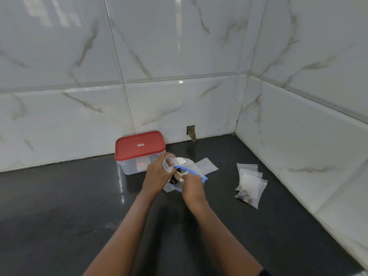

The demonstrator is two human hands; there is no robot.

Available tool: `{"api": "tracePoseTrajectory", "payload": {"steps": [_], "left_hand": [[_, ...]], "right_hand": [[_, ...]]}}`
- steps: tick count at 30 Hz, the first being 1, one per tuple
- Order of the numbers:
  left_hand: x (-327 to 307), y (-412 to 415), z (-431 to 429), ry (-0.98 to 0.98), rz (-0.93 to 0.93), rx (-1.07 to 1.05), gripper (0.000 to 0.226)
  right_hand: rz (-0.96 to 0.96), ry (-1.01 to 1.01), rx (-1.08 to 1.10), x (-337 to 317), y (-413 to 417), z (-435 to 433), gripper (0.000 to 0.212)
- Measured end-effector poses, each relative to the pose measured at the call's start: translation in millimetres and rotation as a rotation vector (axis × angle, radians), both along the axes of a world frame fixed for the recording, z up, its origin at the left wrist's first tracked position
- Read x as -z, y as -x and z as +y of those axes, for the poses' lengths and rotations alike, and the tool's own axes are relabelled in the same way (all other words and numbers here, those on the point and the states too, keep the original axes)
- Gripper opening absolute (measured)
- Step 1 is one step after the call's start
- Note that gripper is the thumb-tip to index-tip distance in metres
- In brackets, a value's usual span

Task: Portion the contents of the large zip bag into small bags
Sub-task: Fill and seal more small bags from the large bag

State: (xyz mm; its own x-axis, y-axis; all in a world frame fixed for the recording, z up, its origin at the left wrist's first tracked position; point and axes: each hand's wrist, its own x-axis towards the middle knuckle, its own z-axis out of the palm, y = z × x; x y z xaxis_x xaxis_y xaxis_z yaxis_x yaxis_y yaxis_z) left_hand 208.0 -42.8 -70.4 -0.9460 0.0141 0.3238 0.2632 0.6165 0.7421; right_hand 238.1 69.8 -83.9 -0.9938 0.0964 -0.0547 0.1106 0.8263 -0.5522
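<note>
A large clear zip bag (196, 174) with a blue zip strip lies on the black counter, dark and pale pieces showing inside. My left hand (158, 173) holds a small clear bag (168, 163) upright at its mouth, with something dark inside it. My right hand (192, 186) reaches into the mouth of the large zip bag, fingers closed; what they hold is hidden. An empty small bag (207, 166) lies flat just behind the large one. Three filled small bags (250, 184) lie overlapped to the right.
A clear plastic box with a red lid (140, 152) stands against the tiled back wall, left of my hands. The marble-tiled side wall (298, 156) closes the counter on the right. A small hole (191, 133) shows in the back wall at counter level.
</note>
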Motion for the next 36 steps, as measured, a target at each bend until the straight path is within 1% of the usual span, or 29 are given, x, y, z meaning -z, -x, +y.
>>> {"api": "tracePoseTrajectory", "payload": {"steps": [4,8,11,13,15,18,23,26,29,33,36], "left_hand": [[0,2,0,0.002,-0.014,-0.004,0.044],[-1,2,3,0.000,-0.014,0.007,0.046],[0,0,5,0.011,-0.011,0.025,0.046],[2,0,4,0.020,-0.003,0.039,0.045],[3,1,4,0.032,-0.006,0.037,0.043],[5,2,6,0.032,-0.016,0.037,0.044],[8,2,8,0.029,-0.011,0.052,0.044],[8,3,7,0.029,-0.008,0.048,0.045],[7,3,6,0.032,0.002,0.039,0.044],[7,3,8,0.044,0.012,0.047,0.045],[9,2,9,0.037,0.024,0.060,0.044]], "right_hand": [[0.032,-0.069,-0.032,-1,-4,-1,0.035],[-0.030,-0.070,-0.053,2,-1,-4,0.030],[-0.028,-0.031,-0.054,2,0,-1,0.028],[-0.002,-0.033,-0.018,1,0,2,0.030],[0.036,0.016,0.036,2,1,5,0.029],[0.013,0.047,0.095,3,0,6,0.025],[-0.027,0.101,0.106,6,1,4,0.026],[-0.024,0.163,0.161,8,1,4,0.025],[-0.011,0.283,0.283,7,0,7,0.025],[-0.067,0.479,0.444,6,6,8,0.024],[-0.106,0.574,0.489,7,12,7,0.025]]}}
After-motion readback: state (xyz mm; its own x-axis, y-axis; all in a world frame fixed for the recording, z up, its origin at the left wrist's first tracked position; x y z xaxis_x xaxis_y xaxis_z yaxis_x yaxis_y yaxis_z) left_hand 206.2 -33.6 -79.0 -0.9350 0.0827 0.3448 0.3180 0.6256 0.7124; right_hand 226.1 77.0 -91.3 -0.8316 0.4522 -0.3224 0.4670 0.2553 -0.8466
